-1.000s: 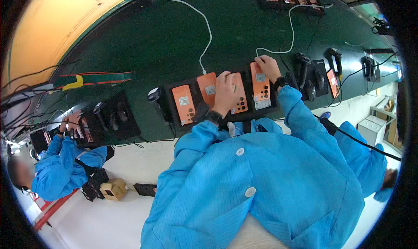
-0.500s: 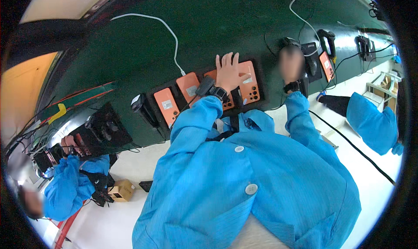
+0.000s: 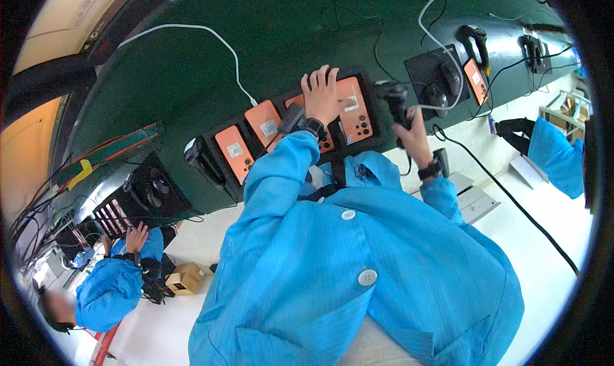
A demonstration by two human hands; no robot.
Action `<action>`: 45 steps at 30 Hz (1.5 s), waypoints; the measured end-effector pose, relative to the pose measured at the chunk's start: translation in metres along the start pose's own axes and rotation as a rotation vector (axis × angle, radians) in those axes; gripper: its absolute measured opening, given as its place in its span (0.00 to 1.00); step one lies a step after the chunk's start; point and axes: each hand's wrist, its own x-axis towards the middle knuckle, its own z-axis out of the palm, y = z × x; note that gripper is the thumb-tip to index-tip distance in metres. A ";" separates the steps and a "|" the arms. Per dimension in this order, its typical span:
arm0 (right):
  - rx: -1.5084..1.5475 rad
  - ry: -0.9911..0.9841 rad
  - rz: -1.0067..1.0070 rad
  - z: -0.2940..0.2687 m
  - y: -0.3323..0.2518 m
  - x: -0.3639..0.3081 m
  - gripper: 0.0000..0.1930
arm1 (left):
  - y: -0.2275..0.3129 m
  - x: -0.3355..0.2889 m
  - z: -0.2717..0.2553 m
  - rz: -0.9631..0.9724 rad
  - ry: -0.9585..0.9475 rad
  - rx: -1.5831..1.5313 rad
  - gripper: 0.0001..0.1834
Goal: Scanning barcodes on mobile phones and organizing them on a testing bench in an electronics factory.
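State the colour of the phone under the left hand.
Orange phone, under the left hand; head view.

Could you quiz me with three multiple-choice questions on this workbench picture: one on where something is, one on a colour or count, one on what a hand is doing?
1. Where does the left hand rest?
A. On the orange flat devices in the black tray
B. On the brown cardboard box
C. On the white floor

2. What colour is the long table top?
A. Red
B. Dark green
C. Yellow

3. What is the right hand doing?
A. Lying flat and empty on the table
B. Tucked in a pocket
C. Gripping the black handheld scanner

Answers:
1 A, the spread fingers lie on an orange device in the tray.
2 B, the surface under the trays and cables is dark green.
3 C, the fingers close around the scanner's handle beside the tray.
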 end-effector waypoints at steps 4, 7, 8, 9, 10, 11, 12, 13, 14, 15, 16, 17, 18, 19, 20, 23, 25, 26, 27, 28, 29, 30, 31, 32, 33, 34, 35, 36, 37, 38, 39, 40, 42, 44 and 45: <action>0.134 -0.114 0.094 0.018 -0.015 -0.038 0.19 | 0.001 0.001 0.001 -0.007 -0.002 -0.010 0.48; 0.075 -0.103 0.050 0.029 -0.018 -0.042 0.19 | 0.001 0.001 -0.001 -0.013 -0.024 -0.008 0.47; 0.070 -0.100 0.041 0.031 -0.017 -0.041 0.19 | 0.002 0.001 -0.002 -0.017 -0.029 0.005 0.47; 0.068 -0.092 0.020 0.032 -0.015 -0.040 0.19 | 0.002 0.002 -0.002 -0.020 -0.033 0.017 0.47; 0.066 -0.084 -0.002 0.034 -0.012 -0.038 0.20 | 0.003 0.002 -0.002 -0.023 -0.036 0.029 0.47; 0.063 -0.076 -0.024 0.036 -0.008 -0.038 0.20 | 0.004 0.002 -0.002 -0.026 -0.041 0.031 0.47; 0.043 -0.068 -0.044 0.038 -0.006 -0.037 0.20 | 0.004 0.002 -0.001 -0.033 -0.043 0.031 0.46; 0.023 -0.059 -0.065 0.041 -0.004 -0.036 0.20 | 0.004 0.002 0.000 -0.041 -0.045 0.032 0.46; 0.003 -0.052 -0.086 0.042 -0.003 -0.036 0.20 | 0.005 0.003 0.001 -0.049 -0.053 0.034 0.46; 0.023 -0.076 -0.043 0.043 -0.006 -0.034 0.20 | 0.005 0.004 0.002 -0.060 -0.059 0.035 0.46; 0.042 -0.101 0.000 0.042 -0.012 -0.034 0.20 | 0.005 0.004 0.003 -0.072 -0.064 0.036 0.46; 0.059 -0.127 0.042 0.042 -0.015 -0.034 0.21 | 0.005 0.004 0.004 -0.076 -0.064 0.041 0.46; 0.094 -0.132 0.041 0.042 -0.013 -0.035 0.22 | 0.004 0.002 0.006 -0.079 -0.060 0.044 0.46; 0.134 -0.131 0.029 0.043 -0.007 -0.032 0.23 | 0.005 0.007 0.003 -0.074 -0.046 0.054 0.46; 0.173 -0.133 0.017 0.043 -0.003 -0.032 0.25 | 0.009 0.001 0.000 -0.059 0.023 -0.027 0.46; 0.103 0.017 -0.030 0.043 0.014 -0.017 0.25 | 0.003 -0.005 0.024 -0.150 0.071 0.114 0.35; 0.061 0.185 -0.083 0.035 0.016 -0.003 0.27 | 0.027 -0.019 -0.018 -0.075 0.108 -0.170 0.42; 0.029 0.172 -0.036 0.032 0.004 0.011 0.26 | 0.027 -0.032 -0.016 -0.104 0.110 -0.220 0.44; 0.000 0.157 0.039 0.030 0.001 0.021 0.25 | 0.028 -0.049 -0.004 -0.125 0.197 -0.432 0.37; -0.037 0.193 -0.021 0.033 0.006 0.033 0.23 | 0.030 -0.062 -0.004 -0.114 0.226 -0.471 0.37; -0.071 0.228 -0.073 0.040 0.018 0.050 0.22 | 0.037 -0.071 -0.009 -0.209 0.167 -0.617 0.33; -0.110 0.258 -0.132 0.045 0.020 0.067 0.20 | 0.028 -0.084 0.030 -0.282 0.274 -0.619 0.32; -0.118 0.291 -0.161 0.043 0.023 0.077 0.20 | 0.028 -0.088 0.038 -0.322 0.197 -0.521 0.32; -0.127 0.322 -0.173 0.042 0.027 0.079 0.19 | 0.026 -0.084 0.046 -0.298 0.120 -0.629 0.31; -0.135 0.340 -0.187 0.045 0.029 0.082 0.18 | 0.021 -0.079 0.056 -0.285 0.047 -0.733 0.30; -0.275 0.443 -0.234 0.045 0.026 0.080 0.14 | 0.024 -0.074 0.063 -0.333 0.063 -0.764 0.30; -0.414 0.553 -0.278 0.043 0.024 0.080 0.11 | 0.026 -0.064 0.070 -0.373 0.076 -0.794 0.29; -0.529 0.566 -0.439 0.037 0.032 0.083 0.09 | 0.034 -0.064 0.071 -0.426 0.071 -0.836 0.28; -0.645 0.560 -0.579 0.030 0.047 0.082 0.07 | 0.045 -0.050 0.054 -0.636 -0.091 -0.765 0.27; -0.577 0.578 -0.616 0.033 0.033 0.073 0.06 | 0.044 -0.044 0.056 -0.713 -0.109 -0.965 0.26; -0.514 0.593 -0.642 0.033 0.016 0.066 0.04 | 0.038 -0.043 0.069 -0.799 -0.126 -1.167 0.25; -0.461 0.302 -0.609 0.023 0.041 0.069 0.05 | 0.032 -0.047 0.086 -0.571 -0.009 -1.050 0.15; -0.194 0.059 -0.370 0.020 -0.001 0.052 0.09 | 0.049 -0.036 0.052 -0.726 -0.020 -1.006 0.17; -0.124 0.041 -0.352 0.011 -0.018 0.041 0.10 | 0.048 -0.030 0.058 -0.552 0.054 -1.146 0.16; 0.049 -0.056 -0.164 0.006 -0.035 0.037 0.12 | 0.049 -0.032 0.037 -0.554 -0.025 -1.179 0.18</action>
